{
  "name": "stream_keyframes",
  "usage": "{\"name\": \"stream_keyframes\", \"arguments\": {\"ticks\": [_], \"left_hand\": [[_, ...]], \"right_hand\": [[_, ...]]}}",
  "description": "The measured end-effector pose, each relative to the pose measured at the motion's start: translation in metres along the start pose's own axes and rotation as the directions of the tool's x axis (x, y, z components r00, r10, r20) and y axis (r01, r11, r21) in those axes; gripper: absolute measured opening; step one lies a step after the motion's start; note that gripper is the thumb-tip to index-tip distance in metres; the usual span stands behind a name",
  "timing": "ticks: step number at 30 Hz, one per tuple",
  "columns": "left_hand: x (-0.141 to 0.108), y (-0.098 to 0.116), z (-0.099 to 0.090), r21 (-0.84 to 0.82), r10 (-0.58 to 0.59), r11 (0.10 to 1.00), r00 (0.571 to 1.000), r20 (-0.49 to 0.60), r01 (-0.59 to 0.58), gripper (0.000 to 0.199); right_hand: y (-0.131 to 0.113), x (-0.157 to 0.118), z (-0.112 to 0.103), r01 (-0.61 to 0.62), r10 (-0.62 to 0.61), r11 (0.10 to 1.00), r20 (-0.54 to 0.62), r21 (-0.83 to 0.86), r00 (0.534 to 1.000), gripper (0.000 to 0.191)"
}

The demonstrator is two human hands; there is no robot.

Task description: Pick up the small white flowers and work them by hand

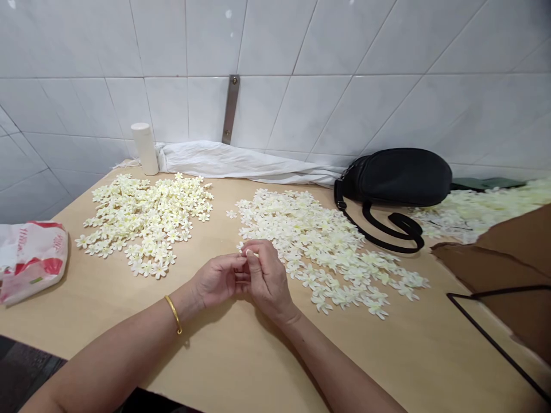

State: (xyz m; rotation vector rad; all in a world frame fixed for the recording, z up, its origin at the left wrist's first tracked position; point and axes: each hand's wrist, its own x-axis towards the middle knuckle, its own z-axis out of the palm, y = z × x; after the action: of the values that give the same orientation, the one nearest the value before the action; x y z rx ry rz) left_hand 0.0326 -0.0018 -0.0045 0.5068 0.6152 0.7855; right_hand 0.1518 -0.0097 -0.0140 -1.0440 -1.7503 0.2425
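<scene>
Curling partly closed, the hands [269, 282] touch each other.

"What was the wall [327, 46] like?"
"Tiled in pale grey, faintly veined, with thin dark joints. A metal strip [231, 109] was screwed to it, slightly tilted."
"And below?"
"A light wood-coloured tabletop [258, 367] lay close to it. Past its near left edge I saw dark floor [21, 370]."
"The light?"
"Soft, with small white glints high on the tiles [163, 34]."
</scene>
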Motion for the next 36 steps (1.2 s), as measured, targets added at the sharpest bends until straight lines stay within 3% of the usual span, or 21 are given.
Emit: {"name": "stream_keyframes", "arguments": {"ticks": [7,12,16,20,24,26,29,32,36], "left_hand": [[-0.0039,0.0048,0.0032,-0.12,0.047,0.992,0.999,0.006,-0.046,0.024],[-0.0049,0.0069,0.0004,-0.097,0.108,0.99,0.993,0.037,-0.104,0.021],[-0.0031,0.0062,-0.0014,-0.127,0.131,0.983,0.991,-0.005,-0.131,0.019],[-0.0003,0.0035,-0.0038,-0.129,0.143,0.98,0.987,-0.069,-0.151,0.018],[0.0008,0.0009,-0.0049,-0.164,0.124,0.977,0.99,-0.062,-0.133,0.02],[0.001,-0.0001,-0.0048,-0.177,0.123,0.976,0.992,-0.039,-0.128,0.021],[0.0013,-0.0012,-0.0041,-0.07,0.129,0.989,0.992,-0.014,-0.129,0.022],[0.0008,-0.0015,-0.002,0.047,0.159,0.986,0.987,-0.022,-0.157,0.025],[-0.002,0.0001,0.0019,0.059,0.205,0.977,0.978,-0.027,-0.203,0.023]], "right_hand": [[-0.0016,0.002,0.0026,0.014,-0.021,0.997,0.092,0.079,0.996,0.022],[-0.003,0.0017,0.0027,-0.052,0.016,0.968,0.146,0.247,0.989,0.027],[-0.0056,0.0019,0.0028,-0.115,0.051,0.927,0.182,0.357,0.982,0.028],[-0.0069,0.0015,0.0029,-0.098,0.03,0.934,0.198,0.343,0.98,0.026],[-0.0058,0.0008,0.004,-0.086,0.028,0.939,0.176,0.333,0.984,0.024],[-0.0051,0.0005,0.0042,-0.115,0.06,0.932,0.164,0.343,0.985,0.024],[-0.0042,0.0,0.0036,-0.191,0.14,0.902,0.155,0.387,0.978,0.024],[-0.0041,-0.0004,0.0037,-0.288,0.226,0.831,0.184,0.476,0.956,0.026],[-0.0061,-0.0006,0.0051,-0.385,0.291,0.74,0.254,0.552,0.923,0.032]]}}
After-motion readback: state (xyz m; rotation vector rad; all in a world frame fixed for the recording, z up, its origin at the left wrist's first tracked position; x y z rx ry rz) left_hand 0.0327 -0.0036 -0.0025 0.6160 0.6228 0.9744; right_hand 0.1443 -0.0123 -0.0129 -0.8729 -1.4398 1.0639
